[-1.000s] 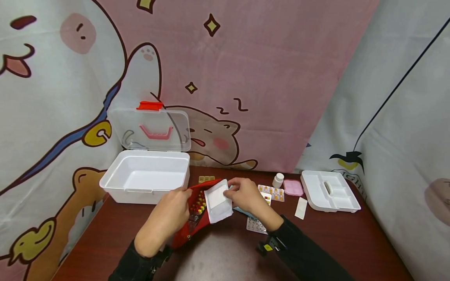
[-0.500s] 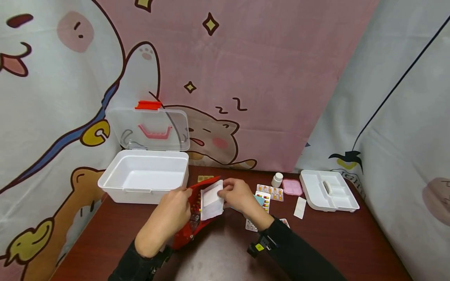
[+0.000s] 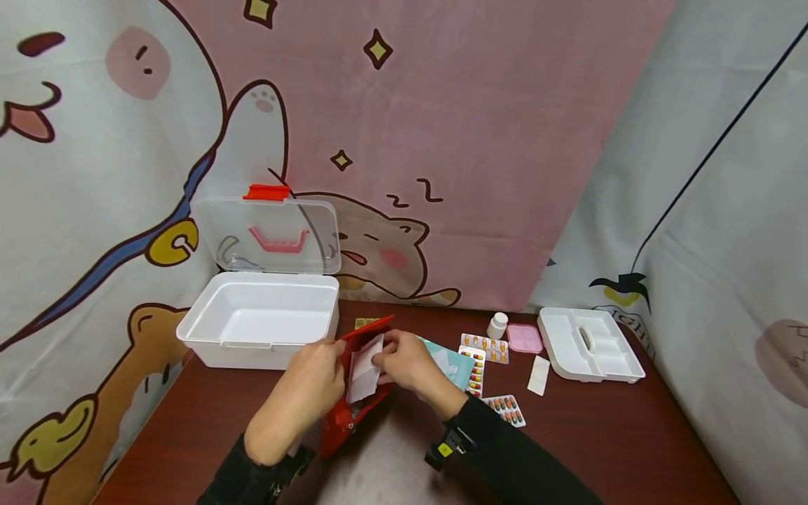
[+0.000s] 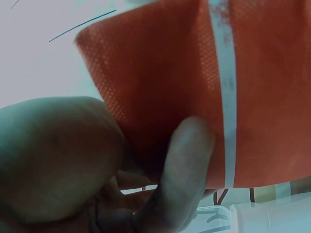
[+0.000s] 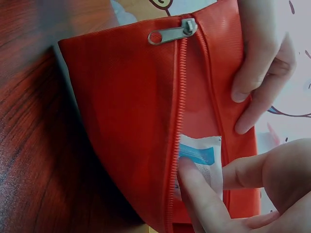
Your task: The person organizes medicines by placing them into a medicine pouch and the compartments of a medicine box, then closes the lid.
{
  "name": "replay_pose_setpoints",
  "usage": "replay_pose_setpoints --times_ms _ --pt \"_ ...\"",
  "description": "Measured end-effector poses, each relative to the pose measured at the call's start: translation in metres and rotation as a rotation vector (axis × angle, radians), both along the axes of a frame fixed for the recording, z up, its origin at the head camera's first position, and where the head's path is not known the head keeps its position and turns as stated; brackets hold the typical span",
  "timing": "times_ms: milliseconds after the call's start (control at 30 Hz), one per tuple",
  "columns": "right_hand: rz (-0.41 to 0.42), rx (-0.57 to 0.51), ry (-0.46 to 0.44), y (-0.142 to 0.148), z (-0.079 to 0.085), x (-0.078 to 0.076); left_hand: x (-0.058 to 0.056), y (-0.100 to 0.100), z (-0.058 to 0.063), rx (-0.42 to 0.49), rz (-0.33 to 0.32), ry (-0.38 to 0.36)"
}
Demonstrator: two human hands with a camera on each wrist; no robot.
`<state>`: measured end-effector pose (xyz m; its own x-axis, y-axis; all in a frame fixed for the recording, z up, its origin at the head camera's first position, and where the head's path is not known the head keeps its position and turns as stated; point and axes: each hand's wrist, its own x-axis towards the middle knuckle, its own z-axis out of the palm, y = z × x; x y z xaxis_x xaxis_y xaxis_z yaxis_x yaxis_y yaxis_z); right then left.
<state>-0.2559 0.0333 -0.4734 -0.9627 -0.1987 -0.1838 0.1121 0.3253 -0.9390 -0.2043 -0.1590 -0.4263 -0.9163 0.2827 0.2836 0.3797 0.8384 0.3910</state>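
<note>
A red zippered pouch (image 3: 337,428) is held up at the table's middle, its mouth open. My left hand (image 3: 309,393) grips its left edge; in the left wrist view the fingers and thumb hold the red fabric (image 4: 146,82) beside a pale stripe. My right hand (image 3: 410,365) pinches a flat white packet (image 3: 365,372), its lower part inside the pouch mouth. The right wrist view shows the packet's blue print (image 5: 197,154) between finger and thumb, beside the open zipper (image 5: 181,97). The pouch front hides the packet's far end.
A white box (image 3: 259,355) with a raised clear lid (image 3: 265,235) stands back left. To the right lie a teal packet (image 3: 447,361), blister packs (image 3: 503,410), a white bottle (image 3: 497,325), a pink case (image 3: 525,338), a white strip (image 3: 539,376) and a white tray (image 3: 568,351).
My right hand has moved left and carried the white packet deeper into the pouch mouth. The teal packet and blister packs behind that hand show more. My left hand keeps its grip.
</note>
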Motion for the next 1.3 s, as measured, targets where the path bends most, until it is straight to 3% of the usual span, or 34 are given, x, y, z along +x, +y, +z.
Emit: replay_pose_setpoints --times_ms 200,333,533,900,1300 --pt "0.048 0.044 0.043 0.001 -0.003 0.001 0.0 0.001 0.001 0.013 0.016 -0.03" --pt "0.067 0.158 0.136 0.003 -0.002 0.002 0.0 0.0 0.002 0.028 0.027 -0.059" --pt "0.03 0.323 0.233 0.006 0.0 0.0 0.0 -0.002 0.002 0.043 0.031 -0.066" --pt "-0.019 0.311 0.248 0.026 0.008 -0.005 -0.001 -0.003 0.001 0.03 0.049 -0.087" --pt "-0.102 0.401 0.233 0.072 0.016 -0.015 -0.003 -0.005 0.002 0.029 0.055 -0.087"
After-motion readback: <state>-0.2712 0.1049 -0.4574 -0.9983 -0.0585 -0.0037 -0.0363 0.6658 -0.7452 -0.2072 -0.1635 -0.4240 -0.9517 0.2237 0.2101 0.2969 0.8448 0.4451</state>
